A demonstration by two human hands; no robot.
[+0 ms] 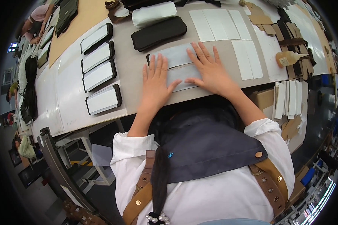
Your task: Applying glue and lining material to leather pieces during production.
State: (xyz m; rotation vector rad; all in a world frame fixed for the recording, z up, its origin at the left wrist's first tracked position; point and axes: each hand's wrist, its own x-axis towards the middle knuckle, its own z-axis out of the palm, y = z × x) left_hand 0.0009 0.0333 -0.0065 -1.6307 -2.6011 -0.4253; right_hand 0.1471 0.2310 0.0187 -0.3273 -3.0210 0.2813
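My left hand lies flat with its fingers stretched out on the left part of a pale panel, whose black edge shows at its far left corner. Fingers spread, my right hand presses on the right end of the same panel. Between my thumbs, a second pale panel sits against its near side; whether the two are joined I cannot tell. Just beyond my hands is a black padded oblong piece, with a white padded piece behind it.
Several black-edged pieces with white panels form a column at the left. White strips lie at the right, near a yellowish squeeze bottle and brown and black strips. A stack of white strips sits lower right. Another person works far left.
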